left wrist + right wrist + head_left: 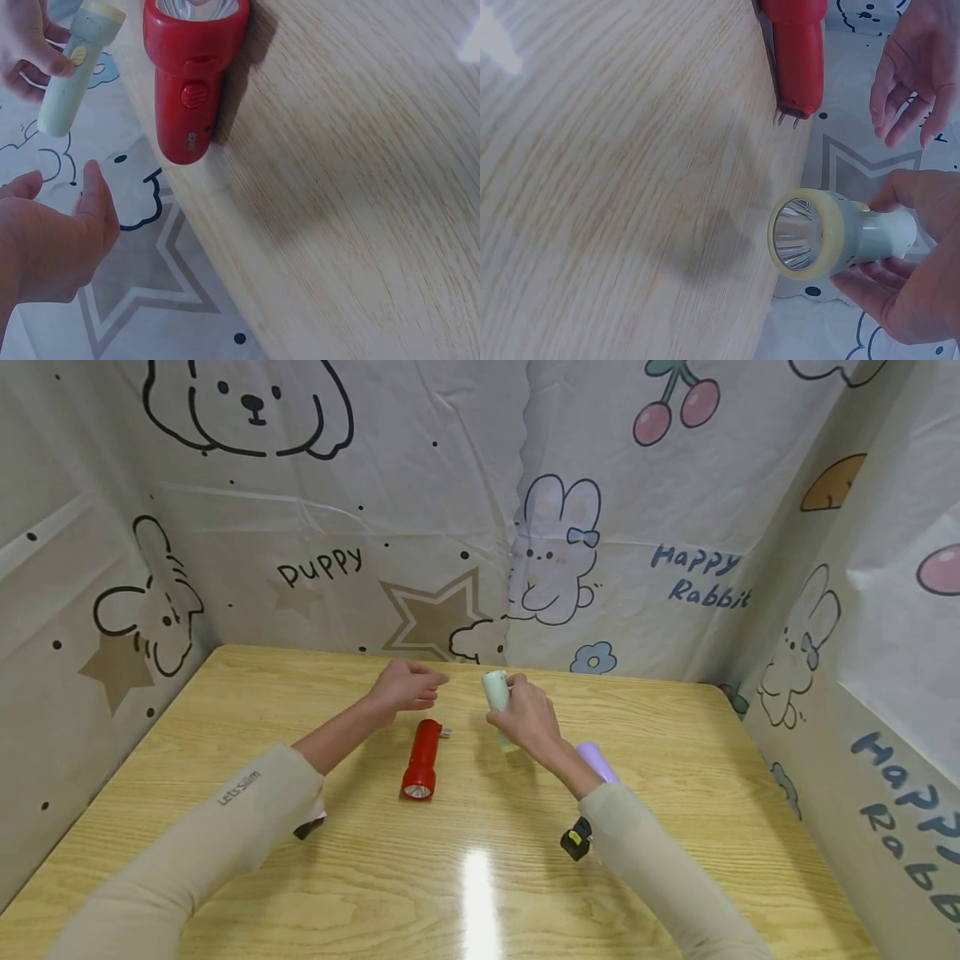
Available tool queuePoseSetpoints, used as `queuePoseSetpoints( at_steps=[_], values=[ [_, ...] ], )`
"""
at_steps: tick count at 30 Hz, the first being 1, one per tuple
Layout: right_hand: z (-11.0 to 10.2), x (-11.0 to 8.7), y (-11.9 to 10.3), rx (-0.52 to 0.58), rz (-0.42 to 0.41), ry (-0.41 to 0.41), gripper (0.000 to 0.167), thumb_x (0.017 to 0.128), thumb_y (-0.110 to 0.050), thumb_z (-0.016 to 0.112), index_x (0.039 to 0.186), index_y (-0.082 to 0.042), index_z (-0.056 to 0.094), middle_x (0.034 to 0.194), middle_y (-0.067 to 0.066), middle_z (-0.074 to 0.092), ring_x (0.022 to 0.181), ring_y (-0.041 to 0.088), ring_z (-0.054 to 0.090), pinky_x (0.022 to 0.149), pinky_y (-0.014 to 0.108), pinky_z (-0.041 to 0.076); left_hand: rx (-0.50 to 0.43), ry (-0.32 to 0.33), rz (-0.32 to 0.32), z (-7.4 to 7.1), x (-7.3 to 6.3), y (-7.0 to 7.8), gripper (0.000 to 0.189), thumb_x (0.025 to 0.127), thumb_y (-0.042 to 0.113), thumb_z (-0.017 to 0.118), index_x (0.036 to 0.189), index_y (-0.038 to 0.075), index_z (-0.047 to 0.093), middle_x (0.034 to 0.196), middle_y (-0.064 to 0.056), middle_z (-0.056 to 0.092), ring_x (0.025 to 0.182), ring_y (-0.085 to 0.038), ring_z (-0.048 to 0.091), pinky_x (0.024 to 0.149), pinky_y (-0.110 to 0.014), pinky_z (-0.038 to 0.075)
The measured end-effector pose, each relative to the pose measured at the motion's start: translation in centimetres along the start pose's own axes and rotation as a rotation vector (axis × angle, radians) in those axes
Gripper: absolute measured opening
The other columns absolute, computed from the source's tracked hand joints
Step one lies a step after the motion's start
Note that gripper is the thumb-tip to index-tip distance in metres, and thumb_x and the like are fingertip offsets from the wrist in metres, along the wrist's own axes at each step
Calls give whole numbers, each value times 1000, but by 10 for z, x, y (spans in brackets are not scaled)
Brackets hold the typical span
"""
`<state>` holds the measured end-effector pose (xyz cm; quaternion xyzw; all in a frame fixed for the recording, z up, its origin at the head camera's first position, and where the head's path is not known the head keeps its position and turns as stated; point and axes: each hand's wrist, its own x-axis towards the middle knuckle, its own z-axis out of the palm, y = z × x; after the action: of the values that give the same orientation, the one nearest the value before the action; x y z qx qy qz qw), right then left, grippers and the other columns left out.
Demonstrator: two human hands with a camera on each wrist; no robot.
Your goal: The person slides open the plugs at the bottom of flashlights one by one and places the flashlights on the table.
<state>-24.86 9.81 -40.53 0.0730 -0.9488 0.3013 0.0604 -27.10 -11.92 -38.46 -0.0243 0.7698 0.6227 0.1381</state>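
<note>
My right hand (528,714) grips a pale green flashlight (495,689) by its body, raised over the far part of the table. Its yellow-rimmed lens faces down toward the wood, and in the right wrist view my thumb lies by the yellow switch of the flashlight (885,234). My left hand (405,687) hovers to the left with loosely bent fingers and nothing in them. Just below it on the table lies a red flashlight (424,747), lens toward me. Two metal plug prongs (787,118) stick out at its tail end.
A purple cylinder (596,760) lies right of centre, partly covered by my right forearm. Beneath everything is a wood-grain table (360,877). White cloth (442,518) with cartoon prints hangs at the back and both sides. A bright reflection shows near the front.
</note>
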Motion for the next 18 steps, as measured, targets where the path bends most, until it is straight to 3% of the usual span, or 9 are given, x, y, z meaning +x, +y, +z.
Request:
queuePoseSetpoints(
  at_steps=[18],
  values=[
    [-3, -4, 0, 51, -125, 91, 51, 80, -11, 75, 125, 2, 55, 108, 15, 67, 83, 25, 63, 66, 38, 55, -60, -15, 37, 16, -2, 9, 47, 97, 21, 68, 132, -7, 55, 133, -24, 57, 119, -36, 58, 92, -36, 55]
  ],
)
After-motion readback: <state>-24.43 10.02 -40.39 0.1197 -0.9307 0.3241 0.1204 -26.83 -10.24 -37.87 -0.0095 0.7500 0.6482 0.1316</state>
